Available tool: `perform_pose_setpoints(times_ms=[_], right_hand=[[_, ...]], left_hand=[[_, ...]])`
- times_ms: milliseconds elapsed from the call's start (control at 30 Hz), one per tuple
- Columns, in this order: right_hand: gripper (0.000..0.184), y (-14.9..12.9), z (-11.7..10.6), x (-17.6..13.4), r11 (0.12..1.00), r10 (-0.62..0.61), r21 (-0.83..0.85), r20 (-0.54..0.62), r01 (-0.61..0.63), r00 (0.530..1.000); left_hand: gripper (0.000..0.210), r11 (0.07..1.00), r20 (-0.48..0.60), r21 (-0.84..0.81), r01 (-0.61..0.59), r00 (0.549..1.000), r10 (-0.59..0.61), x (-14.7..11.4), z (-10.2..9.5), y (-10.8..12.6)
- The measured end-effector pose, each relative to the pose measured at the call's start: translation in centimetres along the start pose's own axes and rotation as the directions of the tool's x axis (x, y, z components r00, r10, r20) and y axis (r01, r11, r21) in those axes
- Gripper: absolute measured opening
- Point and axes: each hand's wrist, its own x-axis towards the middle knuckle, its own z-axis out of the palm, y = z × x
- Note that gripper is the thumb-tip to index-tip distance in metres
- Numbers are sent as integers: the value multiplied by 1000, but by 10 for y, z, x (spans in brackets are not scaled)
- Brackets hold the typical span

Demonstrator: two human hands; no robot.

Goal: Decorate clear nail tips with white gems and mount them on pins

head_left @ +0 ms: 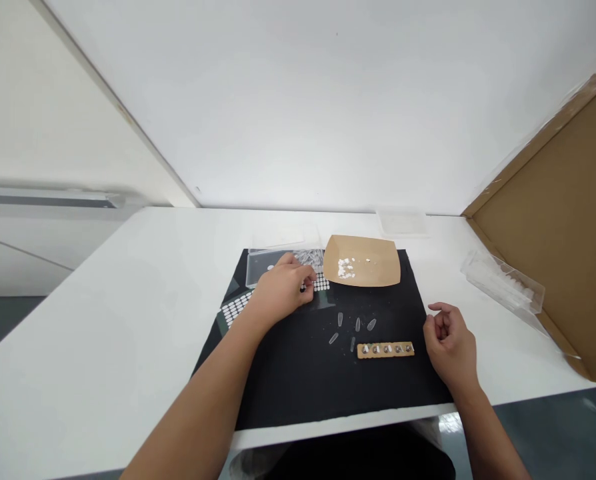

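A white table [103,320] stands against a pale wall [303,120], with a black mat [303,380] on it. The left hand [285,283] is over a sheet of white stickers [322,284], thumb and fingertips nearly together; I can't tell whether they grip anything. The right hand [451,343] rests empty at the mat's right edge, fingers loosely curled. Near it lies a wooden strip [382,355] bearing 5 round metal pieces. Just beyond are 5 clear nail tips [372,325], below a cardboard tray [383,270] of white scraps [345,268].
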Motion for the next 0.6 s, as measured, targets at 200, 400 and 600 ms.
perform_pose_setpoints(times_ms=[200, 400, 600], right_hand=[[25, 1, 2, 2, 999, -35, -2, 26, 35, 999], [22, -22, -9, -12, 987, -111, 119, 18, 109, 994], [18, -82, -16, -38, 862, -299, 478, 213, 168, 930]], left_hand=[[15, 996, -72, -88, 8, 997, -15, 0, -1, 0], [16, 844, -249, -536, 8, 954, -167, -5, -3, 31], [19, 344, -69, -939, -25, 991, -115, -21, 19, 96]])
